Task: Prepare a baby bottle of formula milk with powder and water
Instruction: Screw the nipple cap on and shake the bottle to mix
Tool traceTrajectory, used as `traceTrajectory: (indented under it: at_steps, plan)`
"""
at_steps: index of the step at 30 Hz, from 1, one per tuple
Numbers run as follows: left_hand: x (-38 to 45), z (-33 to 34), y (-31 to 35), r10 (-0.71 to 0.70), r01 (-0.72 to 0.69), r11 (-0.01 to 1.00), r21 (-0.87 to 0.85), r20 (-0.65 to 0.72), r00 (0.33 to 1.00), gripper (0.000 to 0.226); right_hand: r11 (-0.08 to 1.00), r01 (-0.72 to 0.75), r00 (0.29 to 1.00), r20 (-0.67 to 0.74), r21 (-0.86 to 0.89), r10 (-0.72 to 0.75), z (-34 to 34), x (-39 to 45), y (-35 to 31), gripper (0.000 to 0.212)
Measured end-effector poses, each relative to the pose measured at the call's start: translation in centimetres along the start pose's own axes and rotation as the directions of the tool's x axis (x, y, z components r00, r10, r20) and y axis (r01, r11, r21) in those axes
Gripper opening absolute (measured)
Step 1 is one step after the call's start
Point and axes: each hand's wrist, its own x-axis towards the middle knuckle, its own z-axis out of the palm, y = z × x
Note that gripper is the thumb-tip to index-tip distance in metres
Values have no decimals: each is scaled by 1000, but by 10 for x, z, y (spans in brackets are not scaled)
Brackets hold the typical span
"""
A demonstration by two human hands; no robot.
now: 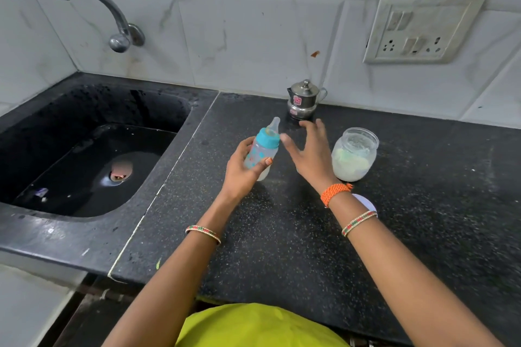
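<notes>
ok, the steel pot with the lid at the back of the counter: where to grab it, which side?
Probably the side handle of the steel pot, which juts toward the right, so come in from the right. The body is rounded and shiny, the lid knob may lift only the lid. The right hand, open, is nearest; the left hand holds the baby bottle.

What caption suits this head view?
Left hand holds capped baby bottle over counter; open right hand nears it, powder jar beside.
</notes>
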Motion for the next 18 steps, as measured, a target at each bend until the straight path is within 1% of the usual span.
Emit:
traceTrajectory:
  at_steps: [1,2,3,5,7,8,10,11,13,15,16,18]
  plan:
    - [0,-1,-1,-11,11,1000,3,-11,1000,60,993,4,1000,-9,-121,-5,0,-1,7,60]
    - [-1,-1,-2,-18,18,1000,6,-13,1000,60,971,-2,1000,23,-238,8,1,-4,14,57]
    - [-1,-1,-4,-22,22,1000,10,-9,1000,57,953,-8,997,74,-304,32,3,-6,20,55]
    - [-2,1,-9,-32,32,999,12,4,999,51,953,-10,985,162,-303,62,10,-11,27,54]
    - [-4,3,-16,-49,49,999,-3,10,999,48,964,-13,987,148,-267,54,13,-15,30,51]
    - [-6,4,-18,-58,58,998,-16,16,998,49,974,-27,993,109,-225,53,13,-16,29,51]
    - [-8,4,-19,-76,78,996,-50,28,997,51,995,-46,999,1,-84,47,7,-16,22,49]
    - [-8,3,-18,-86,88,994,-58,35,996,53,1000,-23,998,-65,-9,23,3,-16,14,45]
    - [-7,3,-17,-101,103,993,-51,46,994,54,988,87,978,-197,131,-60,-5,-15,-6,38]
    - [-7,2,-17,-99,103,993,-54,59,993,54,946,223,947,-282,236,-153,-9,-13,-26,34]
    - [-7,1,-17,-93,97,993,-62,66,993,56,922,282,935,-291,266,-202,-9,-12,-36,32]
    - [-8,0,-18,-87,92,994,-66,72,994,59,890,361,920,-264,279,-290,-5,-12,-49,30]
